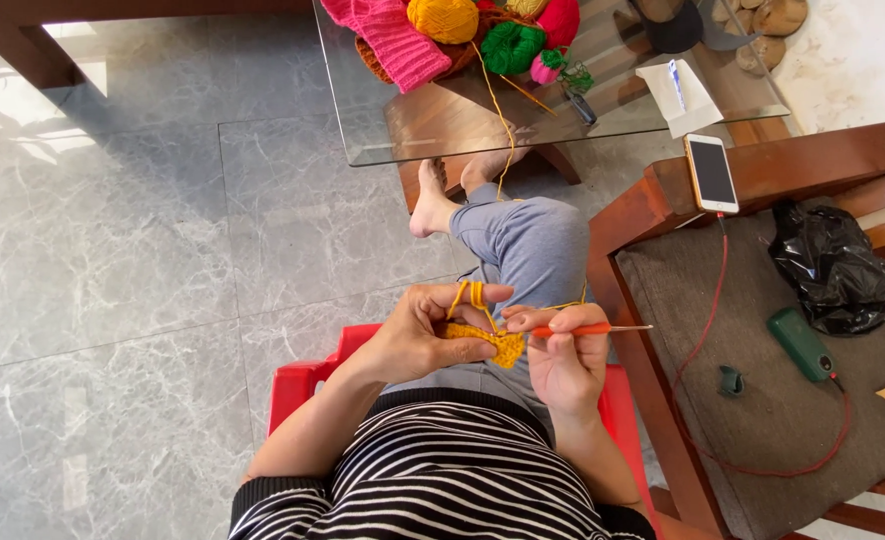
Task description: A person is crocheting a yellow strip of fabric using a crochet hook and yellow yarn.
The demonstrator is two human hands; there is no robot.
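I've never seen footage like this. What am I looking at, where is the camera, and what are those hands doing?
There is no machine here: the one picture comes from a camera worn on a person's head, looking down at their own lap. The person sits on a red plastic chair over a grey tiled floor.

The left hand pinches a small piece of orange crochet work, with orange yarn looped over its fingers. The right hand holds a crochet hook with an orange handle.

The yarn strand runs up to a yellow-orange ball on the glass table, beside green and pink balls. To the right, a phone lies on a wooden armrest, with a red cable attached.
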